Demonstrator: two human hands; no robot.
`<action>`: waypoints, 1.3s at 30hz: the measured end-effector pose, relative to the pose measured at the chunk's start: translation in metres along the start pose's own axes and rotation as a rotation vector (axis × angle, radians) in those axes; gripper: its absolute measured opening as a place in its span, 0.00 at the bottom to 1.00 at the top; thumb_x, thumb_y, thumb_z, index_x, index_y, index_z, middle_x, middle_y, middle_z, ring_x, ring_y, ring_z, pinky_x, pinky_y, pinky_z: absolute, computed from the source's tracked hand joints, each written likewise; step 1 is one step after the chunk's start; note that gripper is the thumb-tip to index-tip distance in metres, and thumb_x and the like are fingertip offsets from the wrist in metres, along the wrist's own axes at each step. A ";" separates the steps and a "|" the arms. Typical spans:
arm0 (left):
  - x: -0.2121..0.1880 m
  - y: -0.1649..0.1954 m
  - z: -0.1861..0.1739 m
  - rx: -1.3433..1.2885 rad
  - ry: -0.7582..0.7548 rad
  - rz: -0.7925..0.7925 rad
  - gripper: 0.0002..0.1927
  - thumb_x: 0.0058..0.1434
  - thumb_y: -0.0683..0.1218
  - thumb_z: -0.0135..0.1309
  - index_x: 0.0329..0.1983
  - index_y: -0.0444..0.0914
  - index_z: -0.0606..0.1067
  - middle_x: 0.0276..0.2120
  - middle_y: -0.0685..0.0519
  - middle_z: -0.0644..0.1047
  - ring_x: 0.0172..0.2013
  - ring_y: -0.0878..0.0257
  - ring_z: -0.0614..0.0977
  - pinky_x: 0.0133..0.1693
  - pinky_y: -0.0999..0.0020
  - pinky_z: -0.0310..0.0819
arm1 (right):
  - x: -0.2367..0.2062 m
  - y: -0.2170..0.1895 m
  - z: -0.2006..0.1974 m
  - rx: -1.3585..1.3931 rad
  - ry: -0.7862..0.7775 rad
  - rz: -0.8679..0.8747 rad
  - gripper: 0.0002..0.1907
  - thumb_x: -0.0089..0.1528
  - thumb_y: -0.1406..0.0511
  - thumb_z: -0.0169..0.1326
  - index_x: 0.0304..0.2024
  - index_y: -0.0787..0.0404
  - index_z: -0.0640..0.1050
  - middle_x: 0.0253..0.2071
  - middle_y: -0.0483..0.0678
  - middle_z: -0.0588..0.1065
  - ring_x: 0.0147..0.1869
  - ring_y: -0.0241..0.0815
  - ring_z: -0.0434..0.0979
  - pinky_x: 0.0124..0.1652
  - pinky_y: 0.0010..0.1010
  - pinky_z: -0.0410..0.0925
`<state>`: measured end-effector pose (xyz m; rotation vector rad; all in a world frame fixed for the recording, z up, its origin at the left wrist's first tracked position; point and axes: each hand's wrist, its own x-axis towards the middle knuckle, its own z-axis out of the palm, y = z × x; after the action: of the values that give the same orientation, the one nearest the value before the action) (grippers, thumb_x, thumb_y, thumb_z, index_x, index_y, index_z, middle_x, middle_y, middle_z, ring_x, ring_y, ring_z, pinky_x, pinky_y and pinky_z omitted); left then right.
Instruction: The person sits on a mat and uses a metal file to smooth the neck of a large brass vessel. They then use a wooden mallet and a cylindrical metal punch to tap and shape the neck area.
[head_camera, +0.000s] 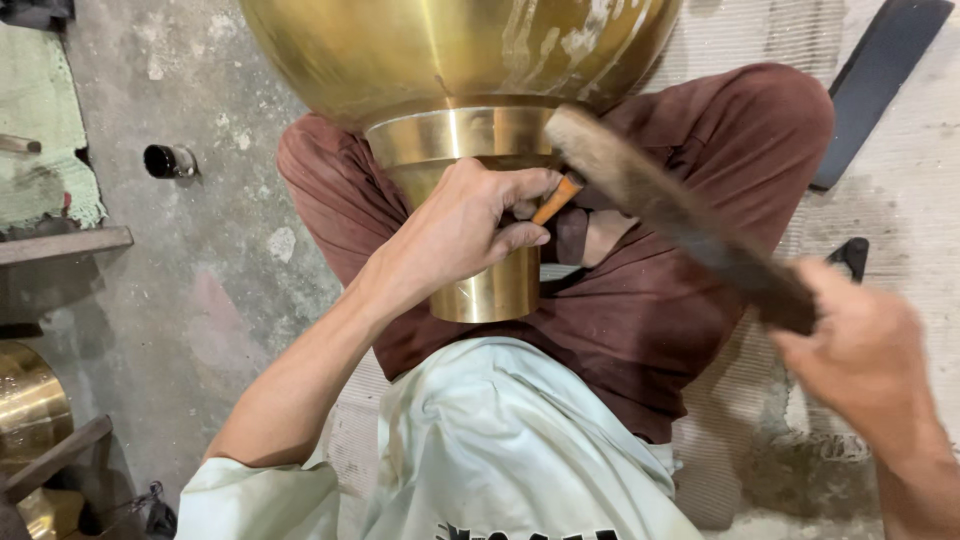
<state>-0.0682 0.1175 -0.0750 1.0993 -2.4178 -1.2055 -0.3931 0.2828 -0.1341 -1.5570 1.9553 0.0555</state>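
A large brass vessel (450, 50) lies between my crossed legs, its tapered neck (490, 290) pointing toward me. My left hand (460, 225) rests on the neck and pinches a small orange-tipped chisel (556, 198) against the brass. My right hand (865, 350) grips the handle of a worn wooden mallet (660, 205), whose blurred head hangs just above the chisel near the neck's collar.
I sit on a grey concrete floor in maroon trousers (700, 300). A small black cylinder (170, 160) lies at the left, near a green mat (40, 130). Another brass piece (30, 400) sits at the lower left. A dark flat bar (880, 80) lies at the upper right.
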 end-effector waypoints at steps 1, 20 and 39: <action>0.000 0.000 0.000 0.001 0.016 0.047 0.25 0.53 0.40 0.69 0.55 0.32 0.76 0.42 0.41 0.82 0.35 0.53 0.87 0.36 0.63 0.81 | 0.001 -0.002 0.002 0.196 0.101 -0.044 0.13 0.62 0.65 0.63 0.46 0.63 0.78 0.25 0.47 0.76 0.26 0.38 0.78 0.25 0.28 0.73; 0.004 -0.009 0.002 -0.057 -0.082 0.166 0.25 0.52 0.39 0.69 0.54 0.32 0.77 0.38 0.41 0.82 0.36 0.47 0.84 0.38 0.61 0.79 | -0.006 -0.034 0.026 0.681 0.185 0.005 0.07 0.64 0.67 0.60 0.39 0.64 0.76 0.28 0.49 0.76 0.22 0.36 0.76 0.18 0.29 0.69; 0.010 -0.011 0.006 -0.048 -0.255 0.047 0.17 0.56 0.39 0.66 0.48 0.34 0.77 0.32 0.42 0.83 0.33 0.49 0.85 0.33 0.58 0.76 | -0.015 -0.038 0.044 0.579 0.360 -0.329 0.23 0.59 0.72 0.59 0.54 0.77 0.69 0.43 0.61 0.76 0.42 0.45 0.79 0.43 0.34 0.73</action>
<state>-0.0720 0.1100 -0.0889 0.9192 -2.5658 -1.4586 -0.3377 0.3018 -0.1493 -1.5222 1.7132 -0.9000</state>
